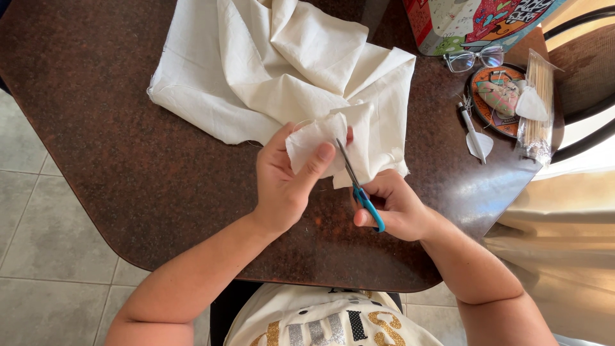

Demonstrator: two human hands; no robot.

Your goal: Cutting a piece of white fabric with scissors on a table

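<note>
My left hand (285,182) pinches a folded corner of cream cloth (282,70), thumb on top of the fold. My right hand (397,205) grips small scissors with blue handles (364,198); the blades point up and away into the cloth edge beside my left thumb. The rest of the cloth lies crumpled across the far side of the dark brown table (128,141).
At the right lie clear eyeglasses (473,59), a colourful box (474,22), a round orange dish (498,99) holding small items, a white pen (473,131), a small white cloth piece (479,144) and a bag of wooden skewers (539,106). A chair (586,70) stands at the far right.
</note>
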